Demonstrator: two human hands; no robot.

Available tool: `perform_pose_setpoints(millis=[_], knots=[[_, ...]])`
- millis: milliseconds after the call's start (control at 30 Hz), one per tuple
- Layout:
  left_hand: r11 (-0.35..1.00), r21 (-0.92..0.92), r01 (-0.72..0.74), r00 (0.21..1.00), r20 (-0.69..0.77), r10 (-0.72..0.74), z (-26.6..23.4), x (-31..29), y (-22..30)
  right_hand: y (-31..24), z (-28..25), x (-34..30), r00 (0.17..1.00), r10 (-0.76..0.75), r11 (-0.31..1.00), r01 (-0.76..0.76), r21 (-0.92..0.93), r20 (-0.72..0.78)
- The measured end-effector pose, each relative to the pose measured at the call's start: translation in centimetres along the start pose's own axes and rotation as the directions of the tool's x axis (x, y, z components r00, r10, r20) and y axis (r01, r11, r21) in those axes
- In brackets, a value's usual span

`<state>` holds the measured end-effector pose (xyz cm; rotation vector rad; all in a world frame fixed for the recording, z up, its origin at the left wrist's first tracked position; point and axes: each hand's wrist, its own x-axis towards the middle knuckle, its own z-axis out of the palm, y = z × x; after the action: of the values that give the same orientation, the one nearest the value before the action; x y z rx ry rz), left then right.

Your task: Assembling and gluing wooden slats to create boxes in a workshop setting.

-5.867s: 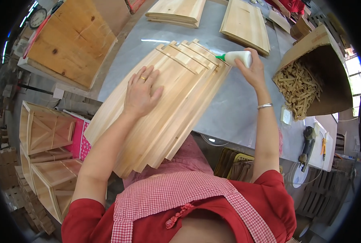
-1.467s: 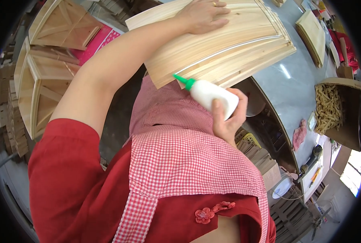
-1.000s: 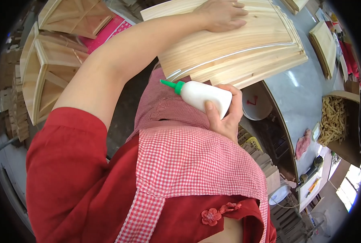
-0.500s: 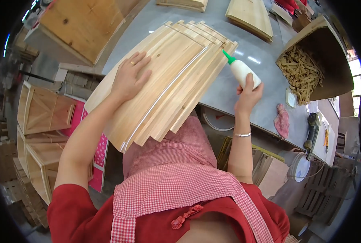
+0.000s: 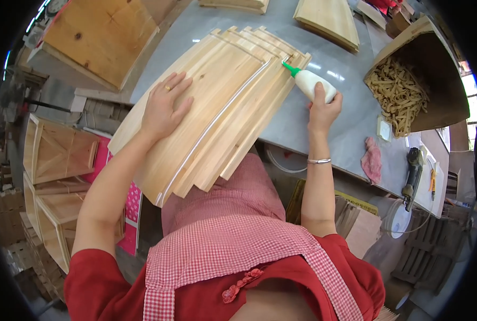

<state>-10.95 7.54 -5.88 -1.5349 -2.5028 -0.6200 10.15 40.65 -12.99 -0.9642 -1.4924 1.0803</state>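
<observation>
Since the frame half a second ago, the right hand (image 5: 324, 107) has brought the glue bottle (image 5: 313, 85) closer, so its green nozzle now touches the top right edge of the stack of wooden panels (image 5: 217, 107). Right hand: fingers wrapped around the bottle body. Left hand (image 5: 163, 107): fingers spread, palm flat on the top panel near its left edge. A white glue line runs lengthwise down the top panel. The stack overhangs the near edge of the grey table (image 5: 324, 134). Bare tabletop lies right of the stack, up to the pink rag (image 5: 372, 160) and the box of wooden dowels (image 5: 409, 85).
</observation>
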Motion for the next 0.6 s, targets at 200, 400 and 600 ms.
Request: perform_pose_setpoints(millis=[200, 400, 600], knots=[[0.999, 0.034, -0.015, 0.999, -0.030, 0.016, 0.3, -0.8, -0.8, -5.5, -2.7, -8.0, 0.967, 0.138, 0.986, -0.155, 0.064, 0.213], [0.999, 0.045, -0.029, 0.997, -0.064, 0.031, 0.9, -0.5, -1.0, -7.7, -5.7, -15.3, 0.897, 0.042, 0.993, -0.088, 0.083, 0.439], [0.999, -0.051, -0.003, 0.998, -0.057, 0.000, -0.1, -0.9, 0.0, -10.3, -7.8, -21.9, 0.745, -0.001, 0.994, -0.075, 0.085, 0.668]])
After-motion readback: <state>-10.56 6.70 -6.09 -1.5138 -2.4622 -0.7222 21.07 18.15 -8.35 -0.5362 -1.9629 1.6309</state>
